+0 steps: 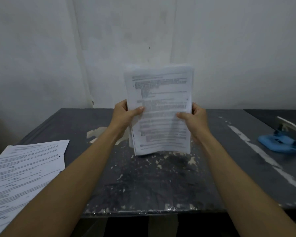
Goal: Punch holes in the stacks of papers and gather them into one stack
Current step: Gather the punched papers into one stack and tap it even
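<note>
Loose sheets (24,168) crowding table (143,185) left, hole punch (284,139) far right

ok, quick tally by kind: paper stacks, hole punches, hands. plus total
Paper stacks: 2, the upright stack held by both hands, and the loose stack lying at the table's left
Hole punches: 1, the blue hole punch
Hands: 2, left hand, right hand
Total: 5

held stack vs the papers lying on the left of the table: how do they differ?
Pose: the held stack stands upright, bottom edge at the table; the left papers lie flat.
Grip: left hand and right hand grip the held stack's sides; nothing touches the left papers.
Alignment: the held stack is roughly squared; the left papers are fanned, offset.
Shared: white printed sheets.
</note>
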The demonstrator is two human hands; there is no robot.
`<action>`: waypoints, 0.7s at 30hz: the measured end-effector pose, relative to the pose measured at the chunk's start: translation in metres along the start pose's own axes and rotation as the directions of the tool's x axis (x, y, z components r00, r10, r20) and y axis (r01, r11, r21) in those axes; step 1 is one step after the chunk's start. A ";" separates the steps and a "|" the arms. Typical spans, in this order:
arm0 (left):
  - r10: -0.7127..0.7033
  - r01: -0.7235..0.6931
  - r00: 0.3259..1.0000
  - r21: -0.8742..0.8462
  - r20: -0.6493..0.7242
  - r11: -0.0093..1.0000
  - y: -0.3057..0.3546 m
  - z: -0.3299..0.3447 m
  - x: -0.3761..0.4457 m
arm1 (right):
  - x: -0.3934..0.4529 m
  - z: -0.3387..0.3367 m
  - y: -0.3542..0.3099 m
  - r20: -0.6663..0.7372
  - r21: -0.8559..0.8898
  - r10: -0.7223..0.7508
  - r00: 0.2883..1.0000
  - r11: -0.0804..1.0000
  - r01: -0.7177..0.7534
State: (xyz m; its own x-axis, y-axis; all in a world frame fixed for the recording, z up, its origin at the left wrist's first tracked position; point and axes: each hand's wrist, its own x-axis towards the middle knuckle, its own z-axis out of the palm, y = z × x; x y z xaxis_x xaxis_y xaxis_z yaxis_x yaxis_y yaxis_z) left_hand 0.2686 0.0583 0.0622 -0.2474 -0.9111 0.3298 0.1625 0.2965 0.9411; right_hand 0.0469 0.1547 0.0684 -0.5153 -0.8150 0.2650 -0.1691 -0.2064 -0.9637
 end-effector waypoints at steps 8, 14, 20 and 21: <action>0.081 -0.081 0.997 0.063 0.013 0.995 0.011 0.025 -0.023 | -0.020 -0.012 -0.003 -0.054 0.009 -0.031 0.998 0.999 0.032; 0.083 -0.087 0.994 0.063 0.068 0.994 0.017 0.024 -0.034 | -0.030 -0.024 -0.001 -0.099 -0.003 0.005 0.995 1.000 -0.005; 0.051 -0.057 0.994 0.060 0.098 0.997 0.021 0.022 -0.035 | -0.036 -0.024 -0.004 -0.063 0.010 -0.003 0.998 1.000 0.004; 0.047 -0.053 0.994 0.055 0.103 0.997 0.021 0.024 -0.035 | -0.035 -0.022 -0.005 -0.039 0.001 -0.008 0.999 1.000 0.008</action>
State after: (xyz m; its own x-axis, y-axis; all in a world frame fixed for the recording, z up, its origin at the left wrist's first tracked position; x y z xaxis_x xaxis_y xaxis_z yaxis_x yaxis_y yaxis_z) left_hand 0.2581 0.1035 0.0718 -0.3366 -0.8616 0.3799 0.1225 0.3599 0.9249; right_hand 0.0471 0.1961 0.0645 -0.5465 -0.7915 0.2736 -0.1728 -0.2132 -0.9616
